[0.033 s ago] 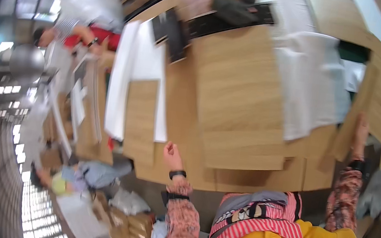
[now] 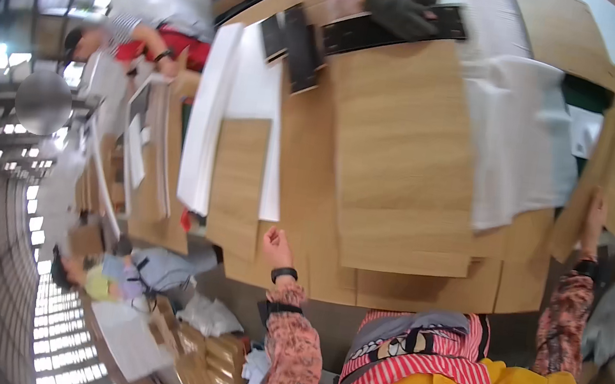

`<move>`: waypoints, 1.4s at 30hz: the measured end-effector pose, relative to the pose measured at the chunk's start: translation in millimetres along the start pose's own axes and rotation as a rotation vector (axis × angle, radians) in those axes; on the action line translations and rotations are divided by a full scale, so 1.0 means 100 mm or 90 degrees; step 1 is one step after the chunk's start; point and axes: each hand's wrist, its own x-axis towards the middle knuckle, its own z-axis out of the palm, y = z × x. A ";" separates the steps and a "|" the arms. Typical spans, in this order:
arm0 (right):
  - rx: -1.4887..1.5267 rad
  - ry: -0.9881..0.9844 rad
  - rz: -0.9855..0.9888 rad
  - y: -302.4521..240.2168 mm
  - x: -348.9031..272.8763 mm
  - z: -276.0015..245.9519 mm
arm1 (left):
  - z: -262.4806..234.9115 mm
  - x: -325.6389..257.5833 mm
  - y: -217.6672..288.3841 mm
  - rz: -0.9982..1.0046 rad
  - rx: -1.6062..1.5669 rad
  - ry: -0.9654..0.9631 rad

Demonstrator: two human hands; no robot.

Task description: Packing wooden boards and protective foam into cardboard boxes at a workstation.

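My left hand point(image 2: 278, 249) is over the near edge of the cardboard-covered table, its fingers curled in, with nothing seen in them. To its left lies a small wood-grain panel point(image 2: 238, 182) on white boards point(image 2: 209, 123). My right hand point(image 2: 594, 223) grips the near end of a narrow wood-grain board point(image 2: 591, 173) at the right side. A large wood-grain panel point(image 2: 410, 159) lies between my hands. Beside it is white foam sheeting point(image 2: 516, 135). My right fingers are blurred and partly hidden.
Across the table, a person's dark-gloved hand point(image 2: 399, 16) rests on a black strip point(image 2: 345, 36). Two short black pieces point(image 2: 304, 50) lie left of it. Another person in red point(image 2: 174, 48) works at the far left. Cartons point(image 2: 220, 364) and a plastic bag point(image 2: 210, 314) are behind my left arm.
The view has shifted slightly, so the table and its panels appear a little farther right. My right hand appears slightly farther right with the narrow board. My left hand stays curled.
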 end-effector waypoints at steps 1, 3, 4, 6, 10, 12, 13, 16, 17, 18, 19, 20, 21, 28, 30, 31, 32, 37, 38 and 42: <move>-0.074 0.009 0.012 0.09 0.21 0.03 | -0.20 0.24 -0.27 -0.019 0.069 0.060; -0.102 -0.037 0.014 0.23 0.53 0.71 | -1.23 0.96 -1.03 -0.242 -0.132 0.155; -0.149 -0.052 0.012 0.48 0.48 1.08 | -1.87 1.31 -1.11 -0.313 -0.224 0.231; -0.331 -0.006 -0.003 0.56 0.69 0.33 | -1.40 1.27 -1.51 -0.446 -0.261 0.129; -0.510 0.105 -0.164 0.15 1.13 -0.20 | -1.26 1.40 -1.92 -0.544 -0.327 0.051; -0.477 0.062 -0.200 -0.11 0.83 0.02 | -1.48 1.51 -1.84 -0.534 -0.313 0.045; -0.447 0.033 -0.232 -0.19 0.52 0.19 | -1.55 1.57 -1.78 -0.524 -0.295 0.037; -0.175 -0.104 -0.194 -1.12 -0.69 1.38 | -1.72 1.47 -1.81 -0.513 -0.239 0.024; -0.157 -0.161 -0.234 -1.63 -1.32 1.97 | -1.92 1.41 -1.81 -0.544 -0.077 0.025; -0.163 -0.204 -0.277 -2.17 -1.98 2.42 | -1.77 1.18 -1.80 -0.498 -0.247 0.005; -0.087 -0.261 -0.251 -2.49 -2.56 2.74 | -1.47 0.84 -1.61 -0.450 -0.413 -0.027; -0.127 -0.283 -0.425 -2.27 -2.94 2.96 | -1.21 0.52 -1.19 -0.456 -0.502 -0.044; -0.080 -0.509 -0.165 -2.75 -3.46 3.43 | -1.30 0.17 -0.81 -0.450 -0.579 -0.019; 0.329 -0.806 0.223 -2.52 -4.62 4.98 | -1.39 -1.49 1.00 -0.401 -0.623 -0.173; 0.277 -0.758 0.223 -2.47 -4.53 4.86 | -1.68 -1.55 0.86 -0.398 -0.365 -0.562; 0.302 -0.745 0.191 -2.51 -4.46 4.72 | -1.84 -1.56 0.98 -0.313 -0.290 -0.459; 0.300 -0.733 0.189 -2.61 -4.44 4.50 | -2.04 -1.57 1.07 -0.233 -0.214 -0.352; 0.310 -0.677 0.143 -2.90 -4.21 3.29 | -1.75 -1.36 0.64 -0.008 -0.083 -0.103; 0.304 -0.658 0.183 -2.82 -4.12 3.05 | -1.59 -1.44 0.54 -0.050 -0.200 -0.185; 0.251 -0.550 0.201 -2.53 -3.63 2.25 | -0.87 -1.76 0.97 0.006 -0.297 -0.176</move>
